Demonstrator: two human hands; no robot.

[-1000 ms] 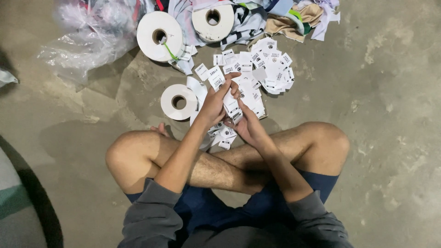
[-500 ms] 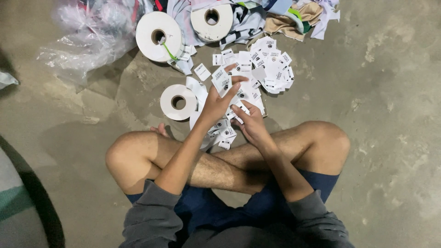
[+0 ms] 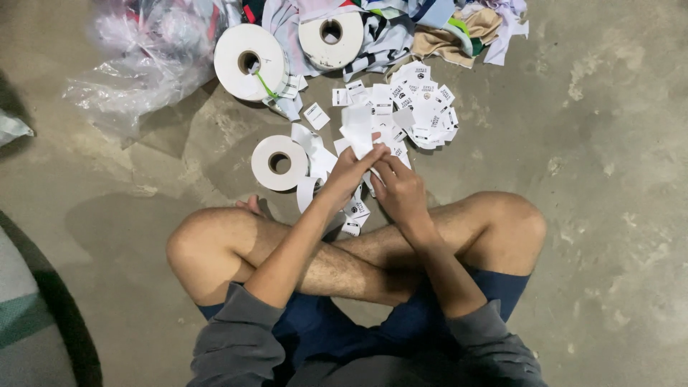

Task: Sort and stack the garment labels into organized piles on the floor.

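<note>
I sit cross-legged on a concrete floor. My left hand [image 3: 349,174] pinches a strip of white labels [image 3: 357,129] that stands up from its fingers. My right hand [image 3: 398,186] is beside it, fingers closed on the lower end of the same strip. Just beyond the hands lies a pile of cut white labels [image 3: 423,107], and more loose labels [image 3: 355,211] lie under my hands. A small roll of white label tape [image 3: 279,163] sits left of my left hand, its tail trailing toward the hands.
Two bigger white rolls [image 3: 251,61] [image 3: 331,39] lie further out. Crumpled clear plastic bags [image 3: 143,57] are at the upper left, a heap of coloured fabric scraps [image 3: 430,21] at the top. A dark curved object [image 3: 43,301] is at the left edge.
Both hands have stayed together over the labels. The strip in my left hand now stands upright and further out, and my right hand has closed in on its lower end.
</note>
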